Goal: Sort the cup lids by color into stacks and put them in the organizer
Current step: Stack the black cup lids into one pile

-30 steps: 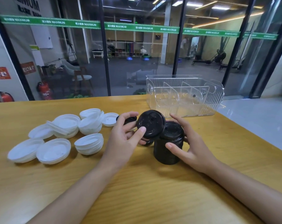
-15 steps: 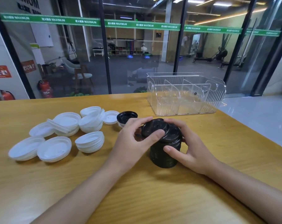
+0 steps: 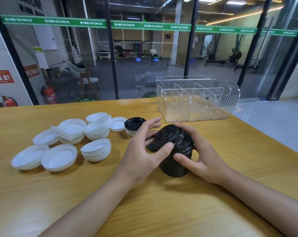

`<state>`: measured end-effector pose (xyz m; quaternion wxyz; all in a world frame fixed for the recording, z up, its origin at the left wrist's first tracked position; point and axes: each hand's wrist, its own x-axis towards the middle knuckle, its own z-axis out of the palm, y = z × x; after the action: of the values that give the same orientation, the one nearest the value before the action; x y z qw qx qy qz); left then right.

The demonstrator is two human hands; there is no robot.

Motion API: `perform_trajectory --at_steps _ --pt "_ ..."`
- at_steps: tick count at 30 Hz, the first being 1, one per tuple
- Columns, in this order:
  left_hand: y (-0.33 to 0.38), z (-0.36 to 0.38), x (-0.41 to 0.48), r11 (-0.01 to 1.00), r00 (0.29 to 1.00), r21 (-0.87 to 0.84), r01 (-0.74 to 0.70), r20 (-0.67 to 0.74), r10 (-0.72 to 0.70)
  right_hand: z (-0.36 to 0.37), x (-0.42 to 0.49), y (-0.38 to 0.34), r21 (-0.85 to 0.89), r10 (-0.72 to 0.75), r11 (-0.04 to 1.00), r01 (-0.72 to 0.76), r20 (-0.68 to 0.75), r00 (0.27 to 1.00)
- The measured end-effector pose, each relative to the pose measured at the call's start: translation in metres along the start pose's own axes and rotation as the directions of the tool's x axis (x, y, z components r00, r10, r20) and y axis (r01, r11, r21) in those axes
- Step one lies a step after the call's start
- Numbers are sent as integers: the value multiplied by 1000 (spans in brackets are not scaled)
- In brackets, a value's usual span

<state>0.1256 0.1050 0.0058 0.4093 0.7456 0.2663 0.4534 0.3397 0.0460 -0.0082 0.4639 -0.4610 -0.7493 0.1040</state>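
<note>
Toward the middle of the table, a little right of centre and nearer its far edge than its near one, stands the black stack of lids, with both hands closed on it; the right hand wraps the stack's right side, thumb across the front, while the left hand pinches the top lid, thumb on its near rim, index finger stretched out beyond it. That top lid sits tilted, not yet seated flat; the step in hand looks like adding one more black lid to the pile. The next move calls for pressing it level so it nests, with the right hand steadying the column against tipping; after that, one loose black lid waits near the far edge, upturned on a white one. The white lids lie in several short piles and singles across the left half of the table, only roughly gathered; they appear to need merging into a stack. The organizer, clear and divided into compartments, stands at the far right corner with no lids visible inside it, so the sorting seems well short of done. Hard to make out: a dark sliver under the left palm, perhaps another lid; the left fingers behind the top lid; the stack's lid count; the organizer's dividers, lost among reflections.
</note>
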Motion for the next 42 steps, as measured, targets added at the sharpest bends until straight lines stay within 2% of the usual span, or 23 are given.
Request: perform_trajectory --at_steps 5,10,21,29,42 --pt "-2 5 3 990 995 -138 24 -89 -37 1 -1 2 12 -2 1000 2 -3 1000" --pt "5 1 1 999 999 -17 -40 -36 39 2 -1 2 40 28 999 -28 0 1000" --pt "3 10 4 986 996 -168 20 -85 -35 1 0 2 44 5 999 -3 -27 1000" --pt "6 4 2 995 1000 -97 -25 -14 24 1 -1 2 74 34 997 -32 -25 999" --pt "4 10 2 994 1000 -107 9 19 -7 0 -1 5 59 -8 998 10 -35 999"
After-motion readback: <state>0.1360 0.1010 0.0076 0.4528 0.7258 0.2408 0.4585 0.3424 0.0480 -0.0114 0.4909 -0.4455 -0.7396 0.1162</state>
